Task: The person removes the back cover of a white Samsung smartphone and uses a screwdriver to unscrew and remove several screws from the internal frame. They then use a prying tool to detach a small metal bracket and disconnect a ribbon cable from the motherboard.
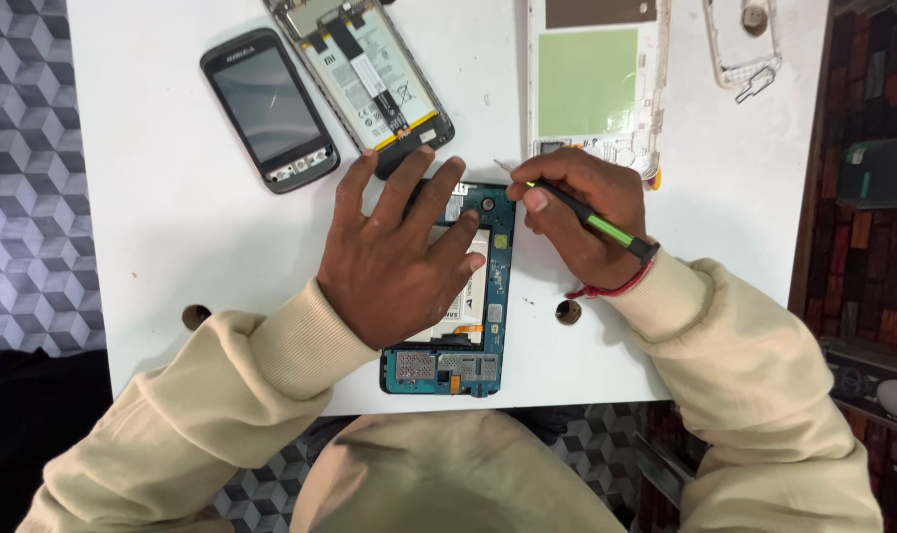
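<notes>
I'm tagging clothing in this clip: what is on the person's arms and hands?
Both arms wear loose cream sleeves with ribbed cuffs. The left hand is bare. The right hand is bare too, with a red thread band around its wrist. No gloves, rings or watch show.

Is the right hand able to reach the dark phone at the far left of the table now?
Probably not easily: the right hand holds a screwdriver, and the left hand on the opened phone lies between it and the dark phone.
</notes>
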